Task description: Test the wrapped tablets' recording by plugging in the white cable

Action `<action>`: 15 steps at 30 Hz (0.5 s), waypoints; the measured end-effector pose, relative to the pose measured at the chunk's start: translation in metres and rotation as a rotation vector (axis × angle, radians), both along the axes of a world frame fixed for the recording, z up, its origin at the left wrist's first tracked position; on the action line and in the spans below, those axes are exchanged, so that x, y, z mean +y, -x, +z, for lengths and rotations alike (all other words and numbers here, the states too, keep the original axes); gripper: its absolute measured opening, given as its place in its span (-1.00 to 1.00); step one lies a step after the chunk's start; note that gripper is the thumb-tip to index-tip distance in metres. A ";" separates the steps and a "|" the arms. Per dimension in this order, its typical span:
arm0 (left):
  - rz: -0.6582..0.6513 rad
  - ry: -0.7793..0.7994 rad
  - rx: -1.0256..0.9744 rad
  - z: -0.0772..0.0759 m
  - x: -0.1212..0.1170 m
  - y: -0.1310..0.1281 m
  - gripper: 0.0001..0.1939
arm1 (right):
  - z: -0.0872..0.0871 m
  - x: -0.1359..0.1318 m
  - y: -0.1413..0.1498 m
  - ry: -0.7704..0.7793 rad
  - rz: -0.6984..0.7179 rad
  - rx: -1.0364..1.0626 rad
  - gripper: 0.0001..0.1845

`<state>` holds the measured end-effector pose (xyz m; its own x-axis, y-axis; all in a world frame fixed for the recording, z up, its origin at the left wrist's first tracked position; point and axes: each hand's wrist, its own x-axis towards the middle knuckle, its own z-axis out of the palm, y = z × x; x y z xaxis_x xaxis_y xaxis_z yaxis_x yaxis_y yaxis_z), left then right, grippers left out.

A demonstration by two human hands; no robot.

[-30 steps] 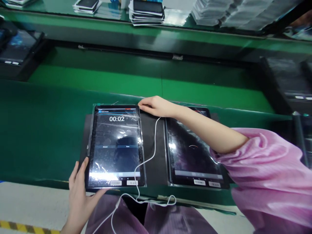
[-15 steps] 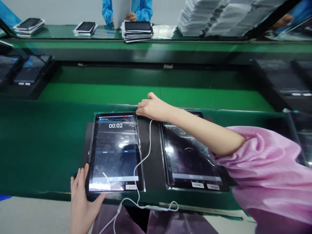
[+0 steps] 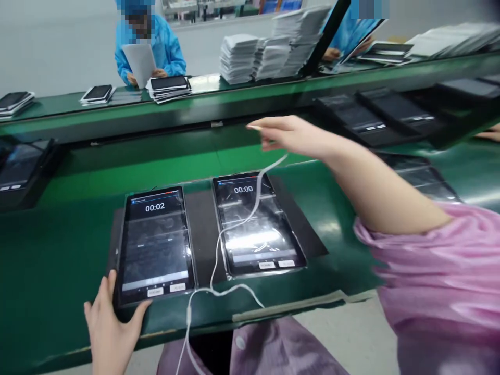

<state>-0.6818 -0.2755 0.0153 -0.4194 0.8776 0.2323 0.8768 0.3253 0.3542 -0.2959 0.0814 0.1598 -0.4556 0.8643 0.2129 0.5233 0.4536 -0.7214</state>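
Note:
Two black tablets lie side by side on a dark mat (image 3: 203, 229) on the green bench. The left tablet (image 3: 155, 245) shows 00:02 and the right tablet (image 3: 255, 226) shows 00:00. My left hand (image 3: 107, 325) grips the near left corner of the left tablet, thumb on its front edge. My right hand (image 3: 291, 135) is raised above and behind the right tablet, fingers pinched on the end of a white cable (image 3: 250, 211). The cable hangs from that hand, crosses the right tablet's screen and runs down off the bench's front edge.
A person in a blue coat (image 3: 150, 49) holds a white sheet behind the raised shelf (image 3: 234, 94), which carries stacked tablets (image 3: 169, 87) and white stacks (image 3: 269, 52). More dark tablets (image 3: 375, 117) lie at the right, one (image 3: 19, 161) at the left.
My right hand has lifted off the top right corner of the left tablet and moved right and up, carrying the cable end. The view swung up and to the right.

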 end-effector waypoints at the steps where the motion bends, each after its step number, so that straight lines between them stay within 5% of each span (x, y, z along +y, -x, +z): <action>1: 0.011 0.023 0.012 0.004 0.004 0.005 0.00 | 0.000 -0.001 -0.026 0.117 -0.059 0.100 -0.72; 4: -0.026 0.166 0.057 0.026 0.015 0.021 -0.02 | -0.020 -0.008 -0.080 0.334 -0.206 0.251 -0.71; 8: -0.228 0.161 -0.003 0.069 0.041 0.010 -0.15 | -0.071 -0.011 -0.093 0.414 -0.252 0.266 -0.67; 11: -0.383 0.043 -0.244 0.091 0.076 -0.045 -0.24 | -0.101 -0.005 -0.083 0.425 -0.247 0.305 -0.67; 15: -0.455 0.116 -0.451 0.088 0.127 -0.132 -0.30 | -0.117 0.006 -0.079 0.417 -0.205 0.336 -0.74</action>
<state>-0.5498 -0.1485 0.1038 -0.0337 0.9993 0.0131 0.7095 0.0147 0.7046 -0.2173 0.0870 0.0429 -0.2360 0.9698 -0.0610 0.2812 0.0081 -0.9596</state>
